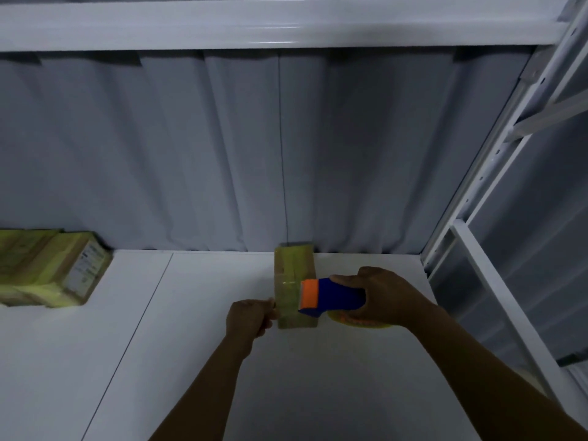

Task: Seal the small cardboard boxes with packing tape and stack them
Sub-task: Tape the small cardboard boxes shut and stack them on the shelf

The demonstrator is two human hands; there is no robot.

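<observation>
Gripping tape dispenser (pixel 329 296) in curled right hand (pixel 385 297) fingers, pinching box (pixel 294 265) edge with left hand (pixel 249 316); lying between both, lengthwise away.

A white shelf board (pixel 191 361) filled the lower half of the view. A thin dark seam (pixel 140 319) ran across its left part from far edge to near edge. Behind the board stood a grey corrugated wall (pixel 222 148), dim and shadowed. Above the board ran a white horizontal beam (pixel 254 23) carrying a faint glare. At the board's right edge rose a white perforated upright (pixel 480 181), with a slanted brace (pixel 547 117) beyond it.
</observation>
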